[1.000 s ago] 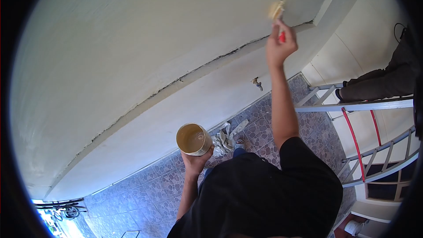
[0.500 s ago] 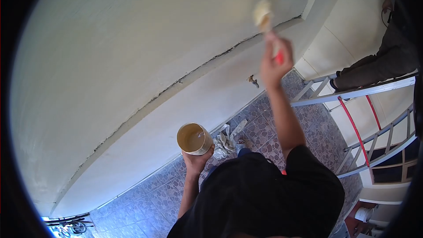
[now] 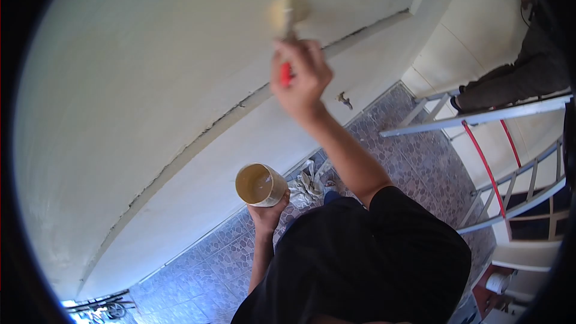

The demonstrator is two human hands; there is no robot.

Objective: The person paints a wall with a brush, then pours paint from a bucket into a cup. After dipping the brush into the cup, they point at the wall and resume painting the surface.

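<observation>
My right hand (image 3: 302, 78) is closed round the handle of a paintbrush (image 3: 288, 15), red at its end. The brush head, smeared by motion, overlaps the pale wall (image 3: 162, 78) above a rough ledge line (image 3: 204, 135). Lower down, my left hand (image 3: 268, 213) grips a round, cream-coloured paint container (image 3: 277, 187) from beneath and the side. Its mouth faces up toward me, and some pale liquid shows at the bottom.
A brass tap (image 3: 344, 101) juts from the lower wall. Crumpled plastic sheeting (image 3: 307, 187) lies on the patterned floor tiles (image 3: 210, 270) near my feet. At right, a person in dark trousers (image 3: 510, 84) is on a metal ladder (image 3: 480, 121) with red braces.
My right hand has swept the paintbrush leftward across the wall. My left hand with the paint container has stayed nearly in place; the view has shifted slightly.
</observation>
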